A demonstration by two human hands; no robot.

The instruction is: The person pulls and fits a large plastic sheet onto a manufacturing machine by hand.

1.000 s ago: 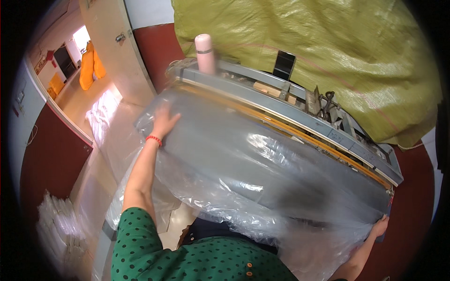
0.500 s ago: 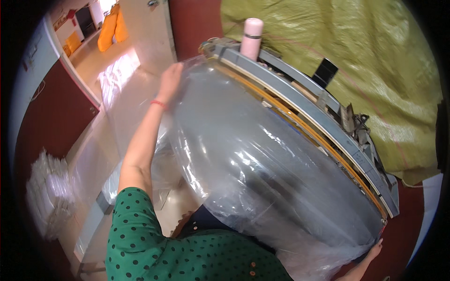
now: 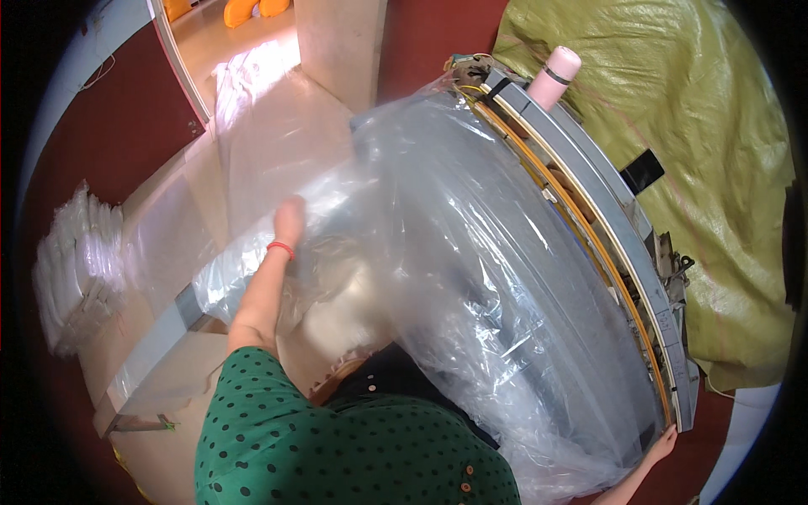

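A wide sheet of clear plastic film (image 3: 488, 252) covers the bench in front of me, wrinkled and shiny. My left hand (image 3: 289, 220), blurred, is left of the main sheet, over more loose film; its fingers are smeared. Down at the right, my right hand (image 3: 663, 442) has its fingers pressed together at the sheet's near corner, beside the end of a long grey machine bar (image 3: 602, 177). A yellow-orange strip (image 3: 589, 240) runs along the bar.
A pink bottle (image 3: 554, 77) and a black phone (image 3: 642, 172) rest along the machine. Metal parts (image 3: 673, 268) sit near its right end. Stacked clear plastic bags (image 3: 80, 261) lie at far left. Green-yellow woven sheeting (image 3: 673, 93) hangs behind. A doorway opens at upper left.
My left hand has left the sheet's far corner and moved down toward me. The right hand stays at the near right corner. The view has turned left.
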